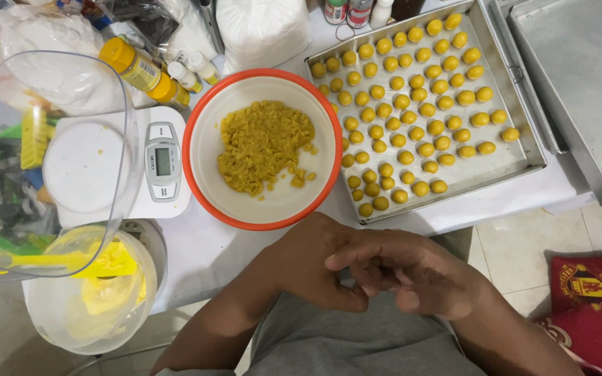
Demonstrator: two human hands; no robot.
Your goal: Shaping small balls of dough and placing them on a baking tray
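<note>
My left hand (304,261) and my right hand (419,275) meet just below the table edge, over my lap. Their fingers curl against each other, and whatever may lie between them is hidden. Right above them stands a white bowl with an orange rim (196,111), holding a heap of yellow crumbly filling (259,146). To the bowl's right lies a metal tray (524,118) with several rows of small yellow dough balls (419,111).
A white kitchen scale (161,163) sits left of the bowl, partly under a clear plastic tub (130,139). A round container with a yellow scraper (92,306) is at the lower left. Bottles (137,66) and a white bag (259,28) stand behind. Another metal tray (580,69) and a red cushion (593,292) lie right.
</note>
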